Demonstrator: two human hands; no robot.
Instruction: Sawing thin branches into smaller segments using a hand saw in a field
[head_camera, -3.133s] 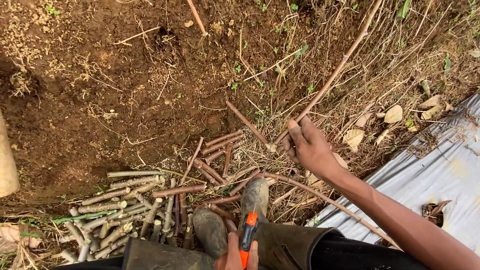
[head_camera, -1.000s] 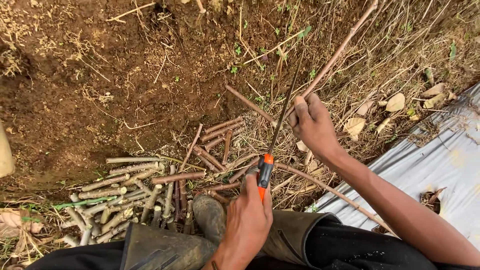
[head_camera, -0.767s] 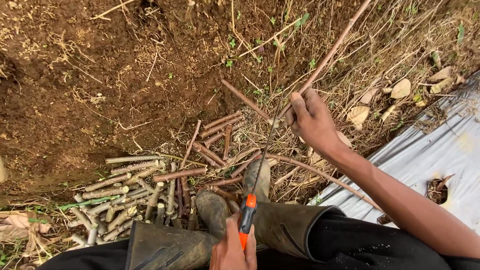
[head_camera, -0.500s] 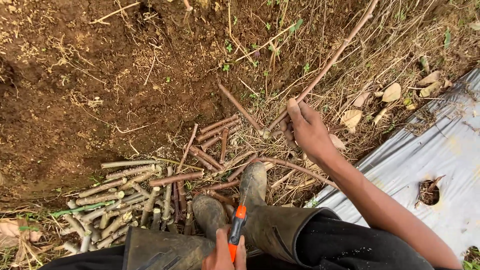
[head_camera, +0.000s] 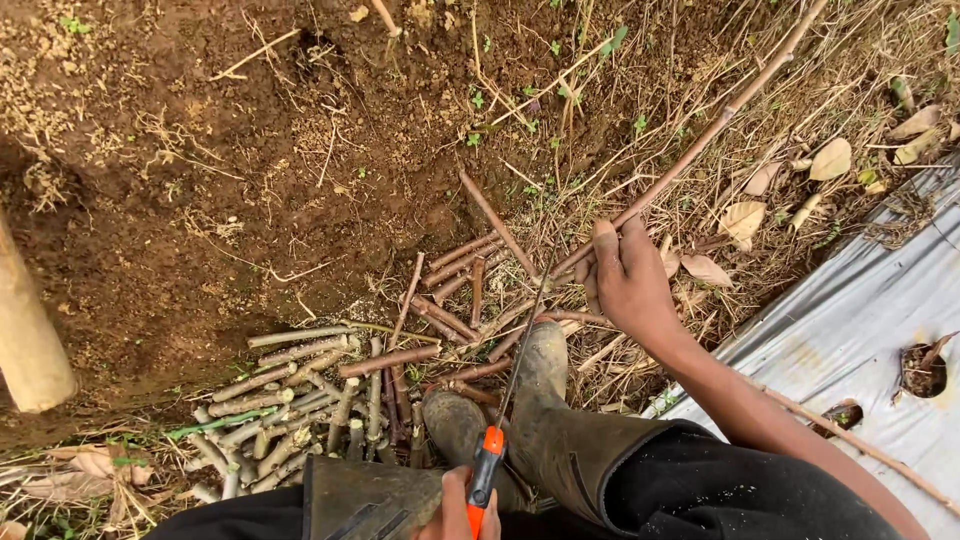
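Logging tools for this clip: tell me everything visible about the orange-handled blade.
The blade tool has a bright orange handle with a black section and a long, thin, dark metal blade seen edge-on. The left hand grips the handle at the bottom edge. The blade slants up and right over the muddy rubber boots, its tip near the long brown stem that the right hand holds.

Bare soil (head_camera: 200, 180) open upslope; below, cut sticks (head_camera: 300, 400), rubber boots (head_camera: 540, 420) and long stem (head_camera: 700, 140) crowding passage.
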